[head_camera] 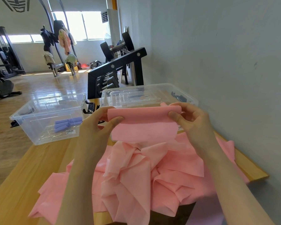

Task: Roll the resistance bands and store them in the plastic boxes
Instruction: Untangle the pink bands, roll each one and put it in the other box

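Both hands held the pink band (143,124) up above the table (31,172), its top edge folded over into a loose roll between them. The left hand (101,125) pinched the roll's left end, thumb lying across the front face and fingers curled behind it. The right hand (186,117) gripped the right end the same way, thumb pressed on the front, fingers wrapped over the top and back. The rolled part spanned straight from one grip to the other, level with the near wall of the right box (152,95). Below the hands the rest of the band hung down and spread in a crumpled heap (144,176) over the table, reaching its near edge and running out toward the wall (225,62) on the right. The left box (44,117) stood on the table's far left corner, well apart from the hands, with a rolled purple band (68,124) lying on its floor. The right box stood just behind the held band; clear lids or trays seemed stacked inside it, though I could not tell which. A dumbbell rack (118,70) stood beyond the boxes.
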